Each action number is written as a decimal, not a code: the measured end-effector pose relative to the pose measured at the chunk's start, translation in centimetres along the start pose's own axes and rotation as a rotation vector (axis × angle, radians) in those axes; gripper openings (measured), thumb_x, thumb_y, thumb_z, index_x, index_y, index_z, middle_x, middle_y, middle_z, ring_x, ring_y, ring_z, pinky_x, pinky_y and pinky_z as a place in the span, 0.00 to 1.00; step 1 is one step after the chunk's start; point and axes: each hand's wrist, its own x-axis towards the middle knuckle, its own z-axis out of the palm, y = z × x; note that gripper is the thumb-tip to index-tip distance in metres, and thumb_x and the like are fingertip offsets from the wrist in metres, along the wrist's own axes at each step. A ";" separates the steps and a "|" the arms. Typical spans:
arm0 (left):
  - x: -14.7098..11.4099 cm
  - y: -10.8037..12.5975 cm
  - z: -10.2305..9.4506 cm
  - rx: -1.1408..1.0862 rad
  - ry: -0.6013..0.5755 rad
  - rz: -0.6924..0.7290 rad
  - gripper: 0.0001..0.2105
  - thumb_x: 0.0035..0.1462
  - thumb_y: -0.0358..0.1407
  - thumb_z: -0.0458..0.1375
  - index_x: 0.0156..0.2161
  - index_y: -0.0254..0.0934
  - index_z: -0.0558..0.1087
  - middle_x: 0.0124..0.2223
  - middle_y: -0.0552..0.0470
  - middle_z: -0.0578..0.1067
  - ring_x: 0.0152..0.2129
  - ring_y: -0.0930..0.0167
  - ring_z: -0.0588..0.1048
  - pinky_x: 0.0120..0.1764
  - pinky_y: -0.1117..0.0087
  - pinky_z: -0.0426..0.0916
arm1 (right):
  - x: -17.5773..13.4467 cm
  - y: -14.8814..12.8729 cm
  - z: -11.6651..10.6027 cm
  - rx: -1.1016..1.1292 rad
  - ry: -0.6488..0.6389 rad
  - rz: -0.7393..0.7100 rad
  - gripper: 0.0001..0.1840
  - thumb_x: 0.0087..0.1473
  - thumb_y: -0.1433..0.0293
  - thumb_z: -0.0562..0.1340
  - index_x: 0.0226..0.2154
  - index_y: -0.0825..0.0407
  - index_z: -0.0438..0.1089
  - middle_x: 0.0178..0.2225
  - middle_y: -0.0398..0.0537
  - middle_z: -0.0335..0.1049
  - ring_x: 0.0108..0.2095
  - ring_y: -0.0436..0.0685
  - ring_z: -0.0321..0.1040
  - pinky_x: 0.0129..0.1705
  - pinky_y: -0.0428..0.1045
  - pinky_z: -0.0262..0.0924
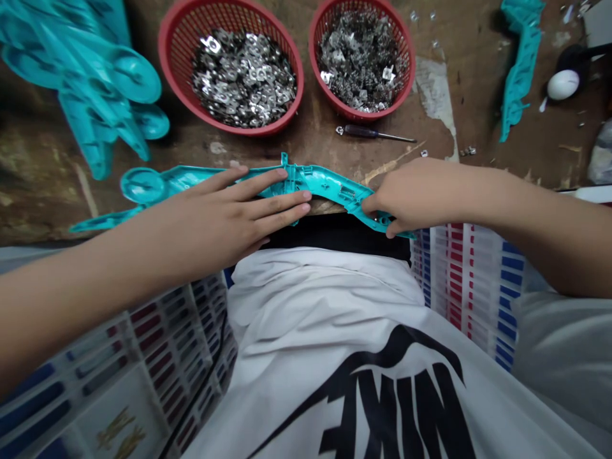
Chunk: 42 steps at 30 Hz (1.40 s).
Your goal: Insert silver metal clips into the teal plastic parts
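Note:
A long, curved turquoise plastic part (329, 183) lies along the table's near edge, its ribbed hollow side facing up. My left hand (239, 213) rests flat across its middle, fingers stretched out and a little apart. At the right end, my right hand (406, 194) has its fingers curled down onto the narrow tip, gripping it. Something small and shiny shows between those fingertips, too small to name. The part's left section, with a round disc (143, 185), sticks out beyond my left forearm.
Two red baskets (167, 64) of small metal clips (246, 76) stand behind the part. A screwdriver (375, 133) lies before the right basket. More turquoise parts (86, 70) are piled at left; another piece (521, 70) lies at right. Plastic crates (157, 338) flank my lap.

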 end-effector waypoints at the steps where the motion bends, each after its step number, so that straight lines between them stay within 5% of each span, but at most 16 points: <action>1: 0.0 -0.1 0.2 0.005 0.009 0.012 0.37 0.80 0.29 0.52 0.89 0.51 0.71 0.89 0.53 0.73 0.93 0.47 0.55 0.92 0.27 0.52 | 0.2 0.0 0.1 0.003 -0.008 -0.013 0.23 0.76 0.60 0.80 0.68 0.46 0.88 0.46 0.54 0.91 0.43 0.67 0.84 0.41 0.55 0.52; 10: -0.3 -0.4 0.7 0.106 0.037 0.065 0.37 0.84 0.29 0.50 0.91 0.49 0.66 0.89 0.49 0.72 0.94 0.51 0.53 0.92 0.29 0.55 | 0.5 0.1 -0.1 0.077 -0.014 -0.012 0.18 0.74 0.63 0.77 0.63 0.46 0.90 0.50 0.54 0.91 0.43 0.65 0.83 0.43 0.54 0.54; 21: -0.1 1.0 -0.5 0.110 0.020 0.051 0.33 0.86 0.25 0.45 0.88 0.40 0.70 0.89 0.44 0.72 0.93 0.47 0.55 0.90 0.23 0.58 | 0.0 0.2 0.0 0.060 0.031 -0.011 0.22 0.79 0.67 0.74 0.70 0.50 0.86 0.50 0.57 0.91 0.42 0.66 0.81 0.40 0.59 0.54; 32: 0.1 -0.3 0.2 0.037 -0.007 0.029 0.36 0.83 0.33 0.48 0.90 0.48 0.69 0.89 0.49 0.72 0.94 0.50 0.51 0.92 0.27 0.51 | 0.2 0.5 0.0 0.077 0.024 -0.074 0.16 0.80 0.71 0.73 0.65 0.48 0.90 0.50 0.53 0.90 0.40 0.61 0.77 0.41 0.57 0.52; 42: 0.2 0.4 -0.4 0.069 -0.024 0.019 0.36 0.84 0.28 0.45 0.90 0.45 0.68 0.89 0.49 0.71 0.94 0.49 0.53 0.91 0.26 0.54 | 0.4 0.7 0.0 0.123 0.039 -0.080 0.19 0.77 0.72 0.72 0.64 0.49 0.92 0.55 0.56 0.91 0.41 0.62 0.77 0.44 0.59 0.52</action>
